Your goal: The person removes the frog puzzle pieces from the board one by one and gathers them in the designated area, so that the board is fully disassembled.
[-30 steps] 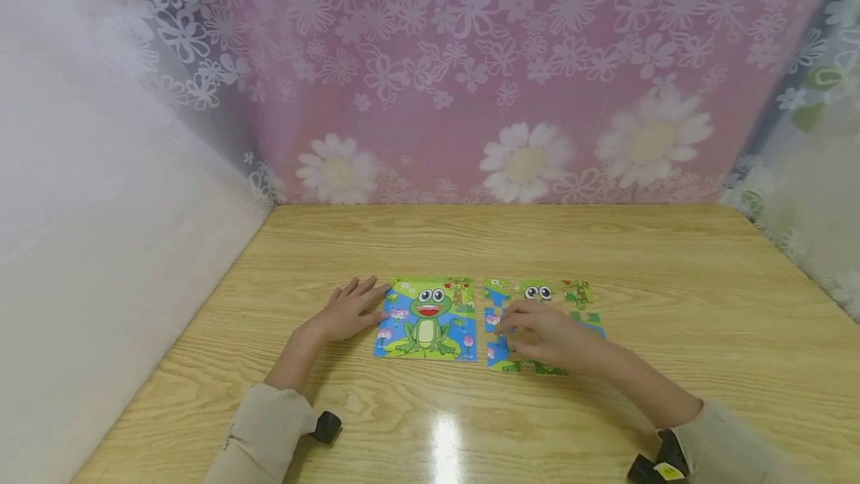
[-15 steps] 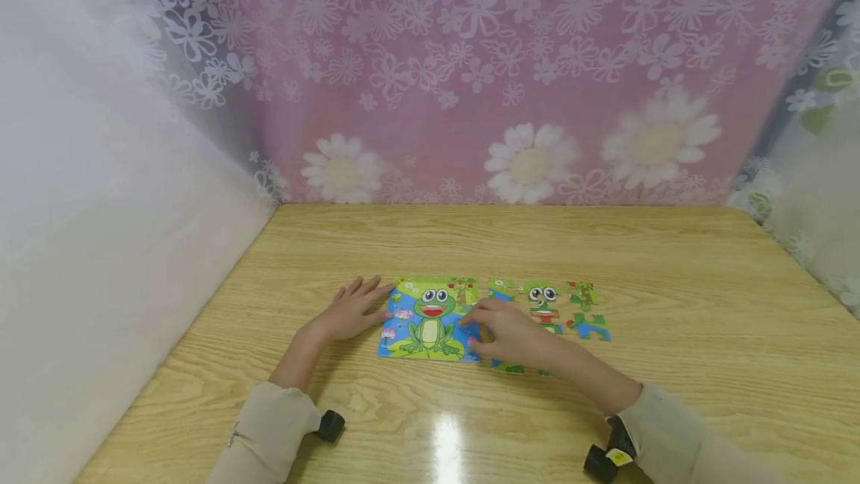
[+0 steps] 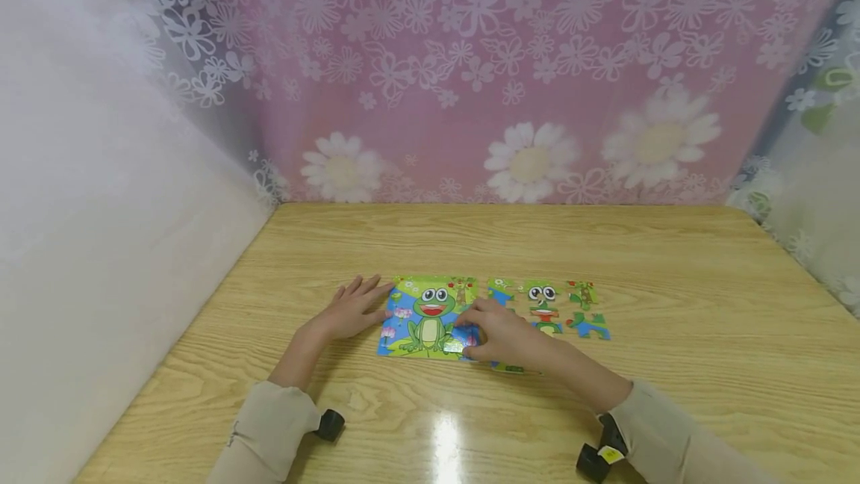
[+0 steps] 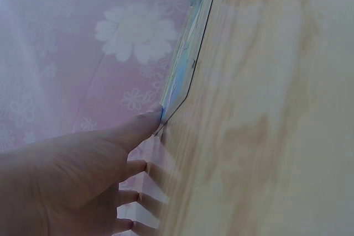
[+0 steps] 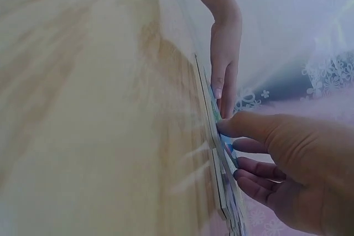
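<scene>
My left hand [image 3: 346,314] lies on the table with fingers spread, its thumb touching the left edge of a square frog picture board [image 3: 419,338]. In the left wrist view, the thumb of that hand [image 4: 83,158] meets the board's corner. My right hand [image 3: 507,334] pinches a blue and green puzzle piece [image 3: 458,340] between thumb and fingers, over the board's lower right corner. The right wrist view shows the hand [image 5: 293,164] low above the board's edge; its fingers partly hide the piece. Beside the board lie spaced frog puzzle pieces [image 3: 541,293], some hidden under the right hand and forearm.
The wooden table [image 3: 685,305] reaches back to a pink flowered cloth [image 3: 430,118]. A white cloth [image 3: 128,170] hangs on the left. Black wrist devices [image 3: 329,425] sit at both cuffs. Glare shows on the table near the front.
My right hand has moved left from the spaced puzzle pieces to the frog picture board, bringing a piece, which now tilts and shines over the lower right corner. My left hand stays beside the board.
</scene>
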`<state>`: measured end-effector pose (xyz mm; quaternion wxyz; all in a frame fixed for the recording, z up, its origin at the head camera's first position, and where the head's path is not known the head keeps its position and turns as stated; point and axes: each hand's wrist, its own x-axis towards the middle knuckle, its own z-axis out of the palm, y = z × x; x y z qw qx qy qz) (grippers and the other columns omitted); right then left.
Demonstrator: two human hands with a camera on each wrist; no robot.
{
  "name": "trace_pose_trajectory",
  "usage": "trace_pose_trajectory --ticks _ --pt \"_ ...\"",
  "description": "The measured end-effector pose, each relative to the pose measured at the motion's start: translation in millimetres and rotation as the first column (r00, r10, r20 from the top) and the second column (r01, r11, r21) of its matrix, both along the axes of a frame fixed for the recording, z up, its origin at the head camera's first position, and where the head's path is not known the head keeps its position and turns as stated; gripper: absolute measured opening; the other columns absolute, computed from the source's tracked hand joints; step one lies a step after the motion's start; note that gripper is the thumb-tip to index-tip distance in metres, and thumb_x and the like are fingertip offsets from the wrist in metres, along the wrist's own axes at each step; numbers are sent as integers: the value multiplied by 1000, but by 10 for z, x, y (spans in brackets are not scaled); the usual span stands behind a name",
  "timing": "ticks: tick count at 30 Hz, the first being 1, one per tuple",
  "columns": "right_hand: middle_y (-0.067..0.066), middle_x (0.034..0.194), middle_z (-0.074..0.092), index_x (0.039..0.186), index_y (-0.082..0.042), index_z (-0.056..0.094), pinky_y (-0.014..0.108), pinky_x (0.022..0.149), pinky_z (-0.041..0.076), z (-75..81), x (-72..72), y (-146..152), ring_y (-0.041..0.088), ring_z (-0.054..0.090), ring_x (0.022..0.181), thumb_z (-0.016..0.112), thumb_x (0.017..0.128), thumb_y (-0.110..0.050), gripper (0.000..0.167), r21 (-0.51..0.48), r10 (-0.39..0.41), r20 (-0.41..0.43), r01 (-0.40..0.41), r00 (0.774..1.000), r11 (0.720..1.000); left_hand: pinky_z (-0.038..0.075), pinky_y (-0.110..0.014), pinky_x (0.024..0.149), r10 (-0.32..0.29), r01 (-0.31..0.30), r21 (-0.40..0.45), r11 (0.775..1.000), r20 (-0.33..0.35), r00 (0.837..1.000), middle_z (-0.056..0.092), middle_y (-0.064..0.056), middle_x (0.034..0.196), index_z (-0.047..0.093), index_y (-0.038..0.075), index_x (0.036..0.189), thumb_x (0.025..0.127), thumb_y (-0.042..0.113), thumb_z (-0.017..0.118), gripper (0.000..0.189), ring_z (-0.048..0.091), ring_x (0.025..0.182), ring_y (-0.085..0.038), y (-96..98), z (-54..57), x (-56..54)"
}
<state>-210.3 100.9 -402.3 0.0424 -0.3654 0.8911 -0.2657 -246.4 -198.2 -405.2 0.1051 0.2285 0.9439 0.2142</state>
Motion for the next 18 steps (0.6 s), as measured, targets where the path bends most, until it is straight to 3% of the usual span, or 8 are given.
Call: trace_pose_trajectory --ticks 6,14,18 --pt "5 104 49 115 -5 60 23 53 44 7 5 -9 8 43 63 73 80 -17 39 -18 1 33 0 999 1000 -3 -58 103 1 -1 1 1000 -1 1000 13 -16 150 29 16 146 95 37 49 59 0 135 -40 -1 2 0" --pt "5 108 51 114 -8 62 28 71 47 27 -6 -17 16 49 90 74 79 -21 40 7 -2 24 2 1000 1000 -3 -58 103 1 -1 4 1000 4 1000 13 -16 150 28 16 146 95 37 49 59 0 135 -40 0 1 -1" --pt "4 109 52 114 -8 62 28 71 47 25 -14 -20 16 50 91 74 78 -21 40 14 -4 25 4 1000 1000 -3 -58 103 1 -1 2 1000 4 1000 13 -16 150 28 16 146 95 37 49 59 -1 135 -40 1 -1 -3"
